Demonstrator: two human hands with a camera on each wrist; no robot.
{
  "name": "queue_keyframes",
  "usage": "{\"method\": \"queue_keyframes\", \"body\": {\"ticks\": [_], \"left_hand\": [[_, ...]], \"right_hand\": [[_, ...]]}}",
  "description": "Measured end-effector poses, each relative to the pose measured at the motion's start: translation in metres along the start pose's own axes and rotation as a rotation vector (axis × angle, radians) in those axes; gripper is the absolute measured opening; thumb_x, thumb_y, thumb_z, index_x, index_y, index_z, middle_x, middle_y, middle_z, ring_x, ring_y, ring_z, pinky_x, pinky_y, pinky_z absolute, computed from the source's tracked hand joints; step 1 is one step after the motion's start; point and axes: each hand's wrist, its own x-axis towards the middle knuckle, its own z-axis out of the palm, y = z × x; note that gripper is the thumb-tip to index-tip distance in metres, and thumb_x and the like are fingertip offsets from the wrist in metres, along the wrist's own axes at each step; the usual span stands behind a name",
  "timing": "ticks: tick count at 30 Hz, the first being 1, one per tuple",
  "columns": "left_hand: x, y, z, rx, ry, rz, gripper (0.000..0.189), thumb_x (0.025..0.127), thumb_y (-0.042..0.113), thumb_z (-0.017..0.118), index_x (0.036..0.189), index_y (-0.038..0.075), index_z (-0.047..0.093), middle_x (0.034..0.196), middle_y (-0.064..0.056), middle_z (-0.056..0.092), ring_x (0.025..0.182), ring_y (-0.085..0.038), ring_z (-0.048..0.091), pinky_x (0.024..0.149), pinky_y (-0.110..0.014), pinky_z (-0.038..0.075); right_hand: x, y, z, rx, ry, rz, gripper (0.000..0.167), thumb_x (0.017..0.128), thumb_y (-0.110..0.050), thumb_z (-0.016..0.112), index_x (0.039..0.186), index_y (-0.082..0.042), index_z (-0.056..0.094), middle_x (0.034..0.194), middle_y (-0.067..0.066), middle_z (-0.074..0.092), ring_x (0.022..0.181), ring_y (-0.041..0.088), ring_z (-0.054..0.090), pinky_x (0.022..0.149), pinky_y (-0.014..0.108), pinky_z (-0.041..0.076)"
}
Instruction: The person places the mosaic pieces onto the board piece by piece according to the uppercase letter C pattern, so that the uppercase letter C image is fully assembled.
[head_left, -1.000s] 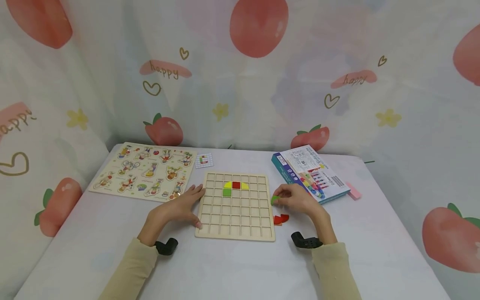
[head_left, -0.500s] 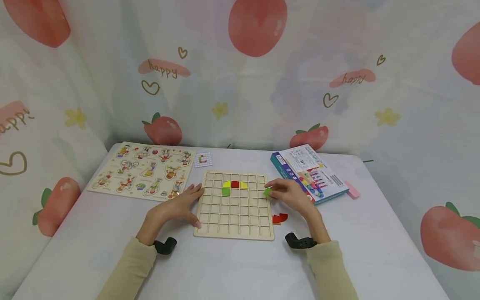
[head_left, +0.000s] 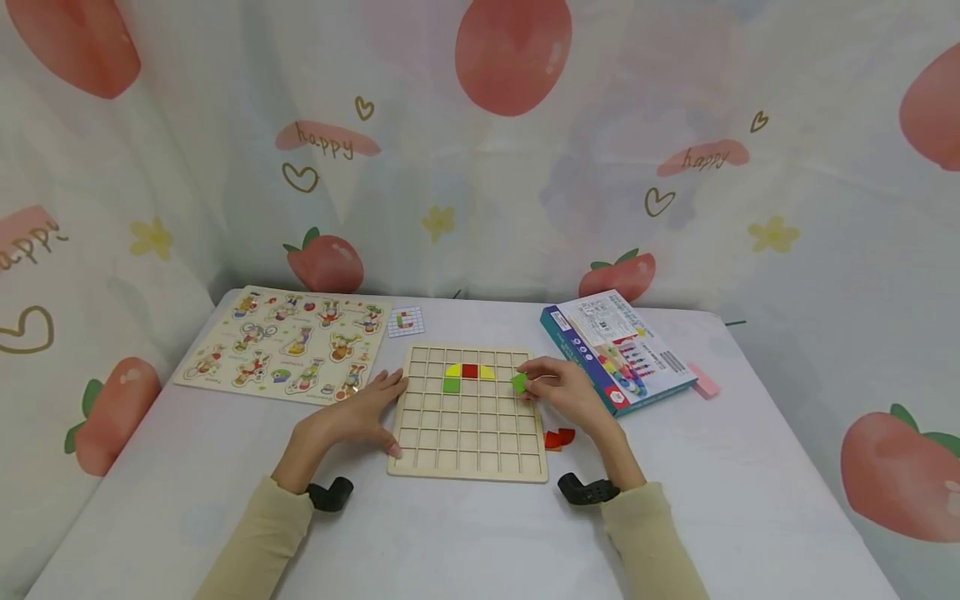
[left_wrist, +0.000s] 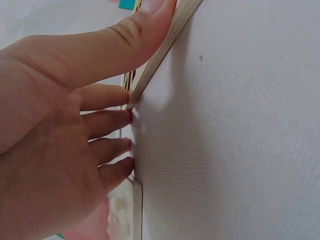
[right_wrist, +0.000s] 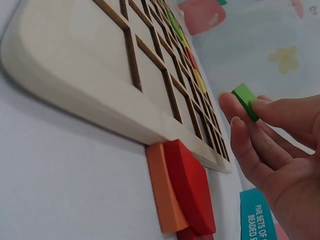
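Note:
A wooden grid board (head_left: pixel 471 433) lies in the middle of the table. In its upper cells sit a green square tile (head_left: pixel 452 385), a red square tile (head_left: pixel 470 372) and two yellow rounded tiles, one on each side of the red one. My left hand (head_left: pixel 358 414) rests along the board's left edge, thumb on the near corner and fingers fairly straight, as the left wrist view (left_wrist: pixel 65 120) also shows. Between thumb and fingers my right hand (head_left: pixel 567 392) pinches a green tile (right_wrist: pixel 245 101), held above the board's right side.
Red and orange pieces (right_wrist: pixel 192 185) lie against the board's right edge. A picture puzzle board (head_left: pixel 285 346) is at the back left, beside a small pattern card (head_left: pixel 406 322). At the back right lie a box (head_left: pixel 618 350) and a pink piece (head_left: pixel 705 382).
My right hand has carried the green tile leftward from beside the board to over its right-hand cells. The left hand stays on the board's edge.

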Motion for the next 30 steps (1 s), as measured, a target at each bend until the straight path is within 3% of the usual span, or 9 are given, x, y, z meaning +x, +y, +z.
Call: {"method": "queue_keyframes", "body": {"ticks": [7, 11, 15, 21, 30], "left_hand": [[-0.002, -0.002, 0.0, -0.004, -0.001, 0.01, 0.111, 0.073, 0.023, 0.093, 0.161, 0.0, 0.029, 0.173, -0.017, 0.013, 0.16, -0.04, 0.004, 0.127, -0.059, 0.015], [0.0, 0.0, 0.0, -0.011, -0.005, 0.019, 0.111, 0.073, 0.023, 0.093, 0.161, -0.001, 0.028, 0.173, -0.017, 0.013, 0.16, -0.04, 0.004, 0.128, -0.058, 0.014], [0.0, 0.001, 0.001, -0.01, -0.007, 0.008, 0.112, 0.073, 0.023, 0.094, 0.161, 0.0, 0.028, 0.173, -0.016, 0.013, 0.16, -0.039, 0.004, 0.128, -0.058, 0.014], [-0.001, 0.002, 0.001, -0.003, -0.01, -0.001, 0.112, 0.073, 0.024, 0.094, 0.161, 0.0, 0.028, 0.173, -0.016, 0.012, 0.16, -0.039, 0.003, 0.128, -0.058, 0.014], [-0.001, 0.002, 0.0, -0.002, -0.001, 0.002, 0.112, 0.073, 0.024, 0.093, 0.161, 0.0, 0.028, 0.173, -0.016, 0.013, 0.16, -0.04, 0.003, 0.128, -0.058, 0.014]], "right_hand": [[0.001, -0.006, 0.01, 0.026, -0.022, 0.025, 0.036, 0.099, -0.012, 0.067, 0.134, -0.005, 0.066, 0.127, 0.014, 0.071, 0.104, 0.023, 0.075, 0.107, 0.048, 0.052], [0.0, -0.007, 0.013, 0.022, -0.028, 0.04, 0.039, 0.099, -0.014, 0.068, 0.137, -0.005, 0.065, 0.129, 0.014, 0.071, 0.108, 0.024, 0.074, 0.111, 0.051, 0.049], [0.001, -0.005, 0.017, 0.039, -0.046, 0.041, 0.041, 0.099, -0.014, 0.069, 0.138, -0.004, 0.064, 0.125, 0.015, 0.074, 0.109, 0.024, 0.074, 0.111, 0.046, 0.049], [0.002, -0.007, 0.024, 0.014, -0.041, 0.036, 0.04, 0.096, -0.014, 0.073, 0.134, -0.006, 0.068, 0.113, 0.011, 0.077, 0.101, 0.02, 0.074, 0.101, 0.033, 0.056], [0.009, -0.019, 0.041, -0.078, -0.064, -0.018, 0.032, 0.091, -0.014, 0.079, 0.121, -0.008, 0.075, 0.107, 0.007, 0.075, 0.092, 0.017, 0.069, 0.09, 0.032, 0.059]]}}
